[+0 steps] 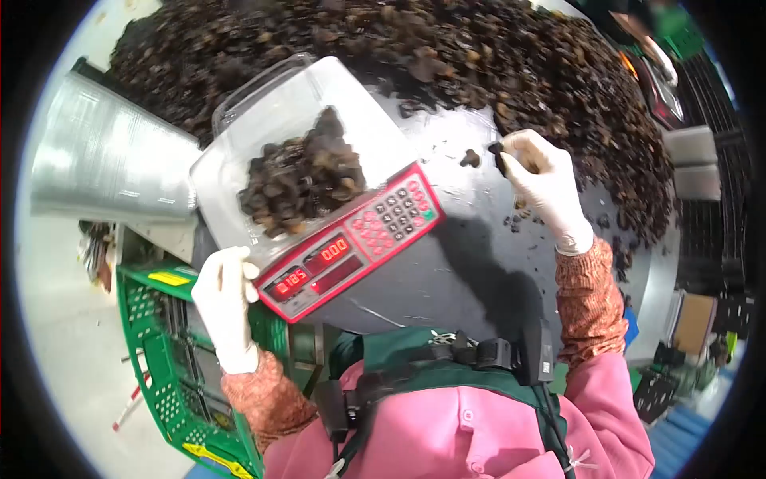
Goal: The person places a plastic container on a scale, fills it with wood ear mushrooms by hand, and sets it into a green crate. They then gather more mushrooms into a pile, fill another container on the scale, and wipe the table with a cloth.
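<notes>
My right hand (pixel 546 188), in a white glove, pinches a small dark mushroom-like piece (pixel 497 157) between thumb and fingertips over the grey table. A similar loose piece (pixel 471 159) lies just left of it. My left hand (pixel 226 299), gloved too, is at the left corner of a red digital scale (pixel 351 249), its fingers loosely bent and thumb apart, with nothing seen in it. The scale's lit displays read 0.185 and 0.00. On the scale sits a clear plastic tray (pixel 223 188) with a heap of dark brown pieces (pixel 303 176) inside.
A broad mound of the same dark pieces (pixel 383 48) spreads along the back and right of the table (pixel 399 291). A shiny metal container (pixel 112 152) stands at the left. Below it are green crates (pixel 148 351). Small scraps lie near my right wrist.
</notes>
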Available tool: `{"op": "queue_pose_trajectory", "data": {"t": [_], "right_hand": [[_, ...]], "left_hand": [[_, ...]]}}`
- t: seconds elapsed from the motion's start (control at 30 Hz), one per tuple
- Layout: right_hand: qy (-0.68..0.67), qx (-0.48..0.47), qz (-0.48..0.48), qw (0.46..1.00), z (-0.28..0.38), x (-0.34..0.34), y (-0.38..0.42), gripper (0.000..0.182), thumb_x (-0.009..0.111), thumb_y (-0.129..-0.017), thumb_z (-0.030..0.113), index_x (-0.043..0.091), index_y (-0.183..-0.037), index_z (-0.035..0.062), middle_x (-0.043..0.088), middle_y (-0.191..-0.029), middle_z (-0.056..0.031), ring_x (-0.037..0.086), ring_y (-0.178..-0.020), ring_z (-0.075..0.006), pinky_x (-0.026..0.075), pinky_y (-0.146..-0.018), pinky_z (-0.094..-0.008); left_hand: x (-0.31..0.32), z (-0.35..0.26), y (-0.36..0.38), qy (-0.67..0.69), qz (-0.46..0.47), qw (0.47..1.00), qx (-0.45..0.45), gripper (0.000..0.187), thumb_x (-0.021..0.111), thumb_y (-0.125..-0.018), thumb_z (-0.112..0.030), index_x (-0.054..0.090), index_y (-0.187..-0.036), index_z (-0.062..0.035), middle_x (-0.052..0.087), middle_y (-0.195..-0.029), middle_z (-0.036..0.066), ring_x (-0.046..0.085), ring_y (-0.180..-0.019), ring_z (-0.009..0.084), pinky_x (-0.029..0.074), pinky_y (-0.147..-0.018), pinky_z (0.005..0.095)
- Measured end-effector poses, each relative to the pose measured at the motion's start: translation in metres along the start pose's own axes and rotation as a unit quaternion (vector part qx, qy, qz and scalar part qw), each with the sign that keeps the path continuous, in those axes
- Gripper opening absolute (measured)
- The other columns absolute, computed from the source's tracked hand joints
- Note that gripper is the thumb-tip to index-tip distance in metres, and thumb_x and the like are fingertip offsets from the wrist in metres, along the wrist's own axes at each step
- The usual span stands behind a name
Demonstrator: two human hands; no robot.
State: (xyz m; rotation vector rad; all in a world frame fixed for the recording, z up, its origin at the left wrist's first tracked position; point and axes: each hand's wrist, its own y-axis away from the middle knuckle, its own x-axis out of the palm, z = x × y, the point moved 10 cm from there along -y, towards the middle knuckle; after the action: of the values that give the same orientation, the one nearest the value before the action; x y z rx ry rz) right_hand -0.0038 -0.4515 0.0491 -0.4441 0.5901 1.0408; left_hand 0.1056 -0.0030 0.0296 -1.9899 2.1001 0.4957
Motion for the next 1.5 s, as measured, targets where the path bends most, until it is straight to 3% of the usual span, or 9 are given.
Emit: {"op": "queue_pose_trajectory", "data": {"t": [0.13, 0.3, 0.53, 0.73, 0.83, 1.0, 1.13, 1.33, 1.5], "right_hand": [[0.040, -0.214, 0.070, 0.973, 0.152, 0.060, -0.027, 0.014, 0.071, -0.091, 0.023, 0.070, -0.097, 0.0107, 0.066, -0.068, -0.0103, 0.065, -0.058, -0.0283, 0.049, -0.055, -0.0378], [0.088, -0.454, 0.065, 0.884, 0.219, 0.132, -0.030, 0.015, 0.068, -0.088, 0.020, 0.070, -0.092, 0.0056, 0.068, -0.071, -0.0107, 0.068, -0.070, -0.0286, 0.053, -0.064, -0.0403], [-0.266, 0.008, 0.187, 0.946, 0.101, 0.139, -0.160, 0.039, 0.060, -0.102, 0.029, 0.062, -0.129, 0.0003, 0.072, -0.109, -0.0123, 0.070, -0.087, -0.0173, 0.058, -0.079, -0.0263], [-0.583, 0.097, 0.294, 0.751, 0.102, 0.196, -0.148, 0.037, 0.052, -0.108, 0.029, 0.057, -0.136, 0.0051, 0.067, -0.129, -0.0141, 0.062, -0.119, -0.0226, 0.049, -0.104, -0.0362], [-0.525, -0.123, 0.301, 0.787, 0.124, 0.147, -0.126, 0.043, 0.051, -0.107, 0.024, 0.054, -0.145, 0.0046, 0.069, -0.126, -0.0099, 0.064, -0.116, -0.0159, 0.049, -0.104, -0.0319], [-0.078, -0.113, 0.231, 0.963, 0.101, 0.119, -0.050, 0.053, 0.080, -0.089, 0.041, 0.064, -0.120, 0.0008, 0.072, -0.100, -0.0072, 0.069, -0.092, -0.0175, 0.055, -0.085, -0.0315], [-0.243, 0.088, 0.354, 0.899, 0.065, 0.149, -0.010, 0.032, 0.069, -0.100, 0.035, 0.066, -0.113, 0.0062, 0.068, -0.090, 0.0010, 0.062, -0.075, -0.0062, 0.052, -0.068, -0.0238], [-0.279, 0.024, 0.133, 0.951, 0.051, 0.122, -0.041, 0.035, 0.063, -0.102, 0.035, 0.070, -0.101, 0.0014, 0.064, -0.079, 0.0014, 0.054, -0.073, -0.0052, 0.048, -0.068, -0.0269], [-0.048, -0.140, 0.187, 0.971, 0.111, 0.124, -0.027, 0.020, 0.071, -0.087, 0.026, 0.073, -0.103, 0.0138, 0.069, -0.076, -0.0114, 0.070, -0.075, -0.0306, 0.055, -0.068, -0.0393]], "left_hand": [[0.010, 0.003, -0.003, 0.017, 0.024, 0.998, -0.047, 0.022, 0.062, -0.103, -0.018, 0.069, -0.097, 0.0022, 0.065, -0.068, 0.005, 0.049, -0.048, 0.0057, 0.036, -0.048, 0.0209], [0.027, 0.009, 0.006, 0.116, 0.090, 0.985, -0.087, 0.024, 0.059, -0.105, -0.022, 0.068, -0.102, 0.0003, 0.067, -0.067, 0.004, 0.050, -0.047, 0.0031, 0.029, -0.044, 0.0184], [0.050, 0.017, 0.013, 0.259, 0.193, 0.943, -0.075, 0.026, 0.053, -0.103, -0.017, 0.065, -0.111, 0.0048, 0.065, -0.072, 0.010, 0.051, -0.048, 0.0064, 0.032, -0.043, 0.0192], [0.048, 0.023, 0.010, 0.244, 0.192, 0.949, -0.053, 0.031, 0.047, -0.103, -0.019, 0.063, -0.112, 0.0064, 0.064, -0.074, 0.011, 0.048, -0.050, 0.0079, 0.035, -0.046, 0.0198], [0.044, 0.027, 0.007, 0.279, 0.178, 0.942, -0.065, 0.046, 0.045, -0.107, -0.035, 0.062, -0.109, 0.0072, 0.063, -0.072, 0.013, 0.051, -0.048, 0.0112, 0.037, -0.042, 0.0216], [0.053, 0.032, 0.008, 0.424, 0.196, 0.869, -0.165, 0.075, 0.037, -0.107, -0.061, 0.061, -0.104, 0.0101, 0.063, -0.068, 0.017, 0.057, -0.046, 0.0202, 0.041, -0.035, 0.0260], [0.043, 0.047, 0.001, 0.254, 0.177, 0.946, -0.093, 0.060, 0.043, -0.109, -0.048, 0.062, -0.108, 0.0088, 0.068, -0.077, 0.022, 0.064, -0.053, 0.0215, 0.049, -0.043, 0.0251], [0.048, 0.047, 0.008, 0.344, 0.155, 0.907, -0.185, 0.073, 0.038, -0.107, -0.060, 0.065, -0.106, 0.0080, 0.069, -0.073, 0.021, 0.062, -0.046, 0.0200, 0.043, -0.039, 0.0209], [0.049, 0.042, 0.004, 0.340, 0.200, 0.898, -0.193, 0.090, 0.030, -0.104, -0.070, 0.065, -0.109, 0.0124, 0.071, -0.074, 0.024, 0.063, -0.044, 0.0217, 0.041, -0.036, 0.0201]]}}
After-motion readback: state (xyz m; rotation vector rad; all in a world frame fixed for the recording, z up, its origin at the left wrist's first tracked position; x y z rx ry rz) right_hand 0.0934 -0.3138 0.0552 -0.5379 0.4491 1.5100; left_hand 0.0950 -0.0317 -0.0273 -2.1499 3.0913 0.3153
